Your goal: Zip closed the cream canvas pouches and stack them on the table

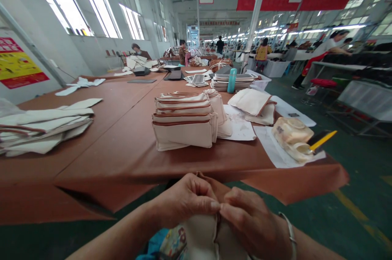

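My left hand (pixel 186 200) and my right hand (pixel 249 215) meet at the bottom centre, in front of the table's near edge. Both pinch a cream and brown fabric piece (pixel 200 233) along its seam, fingertips nearly touching. The piece hangs down over my lap, and its lower end is out of the frame. A bracelet circles my right wrist. Just beyond my hands, a row of cream pouches with brown edging (pixel 183 129) stands on the brown-covered table (pixel 122 141).
Cream pieces (pixel 49 125) are stacked at the left. To the right lie folded pieces (pixel 252 102), a turquoise bottle (pixel 232 80), a plastic container (pixel 292 131) and a yellow-handled tool (pixel 323 141) on white paper. Several people work farther back.
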`<control>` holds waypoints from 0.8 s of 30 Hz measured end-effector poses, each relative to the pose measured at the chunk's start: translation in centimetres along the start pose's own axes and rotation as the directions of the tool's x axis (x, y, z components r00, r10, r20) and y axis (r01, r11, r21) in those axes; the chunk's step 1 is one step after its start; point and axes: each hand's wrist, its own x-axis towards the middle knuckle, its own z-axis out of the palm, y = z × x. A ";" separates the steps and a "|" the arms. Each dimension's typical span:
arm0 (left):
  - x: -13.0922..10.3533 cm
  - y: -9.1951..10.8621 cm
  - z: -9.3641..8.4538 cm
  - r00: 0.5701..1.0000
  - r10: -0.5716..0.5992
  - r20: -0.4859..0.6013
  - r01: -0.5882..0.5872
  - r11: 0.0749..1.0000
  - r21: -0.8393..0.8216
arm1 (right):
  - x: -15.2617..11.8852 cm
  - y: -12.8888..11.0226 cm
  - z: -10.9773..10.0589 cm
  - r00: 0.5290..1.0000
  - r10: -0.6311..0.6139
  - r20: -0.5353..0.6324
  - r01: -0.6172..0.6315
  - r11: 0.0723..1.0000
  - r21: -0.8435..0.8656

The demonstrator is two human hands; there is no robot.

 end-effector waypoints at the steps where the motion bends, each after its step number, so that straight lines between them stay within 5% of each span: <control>1: -0.1 0.2 0.1 1.000 0.021 0.012 -0.021 0.999 0.029 | -0.1 -0.2 -0.2 1.000 0.013 -0.002 -0.013 1.000 0.023; 3: -0.3 0.7 0.1 0.996 0.072 0.044 -0.075 0.994 0.077 | -0.2 -0.8 -0.6 0.995 0.100 -0.006 -0.099 0.992 0.078; 5: -0.4 1.0 0.0 0.991 0.105 0.079 -0.114 0.986 0.124 | -0.1 -1.2 -1.1 0.950 0.312 0.014 -0.309 0.932 0.188; 8: -0.5 1.3 0.0 0.989 0.114 0.089 -0.131 0.968 0.212 | 0.8 -1.3 -2.0 0.772 0.597 0.218 -0.628 0.668 0.398; 10: -0.6 1.6 0.1 0.992 0.105 0.074 -0.120 0.962 0.245 | 1.6 -1.1 -2.5 0.698 0.592 0.403 -0.712 0.516 0.476; 13: -0.6 1.9 0.6 0.990 0.118 0.081 -0.133 0.968 0.213 | 2.3 -0.5 -2.6 0.696 0.507 0.508 -0.717 0.473 0.511; 17: -0.2 1.4 1.1 0.984 0.163 0.070 -0.171 0.978 0.124 | 1.6 0.5 -1.7 0.772 0.485 0.411 -0.635 0.557 0.535; 19: 0.2 0.9 1.0 0.988 0.156 0.008 -0.156 0.980 0.126 | 1.2 1.1 -1.2 0.774 0.507 0.380 -0.630 0.561 0.537; 24: 0.5 0.8 1.1 0.956 0.265 -0.123 -0.175 0.857 0.484 | 2.0 2.0 -1.5 0.727 0.510 0.461 -0.683 0.458 0.569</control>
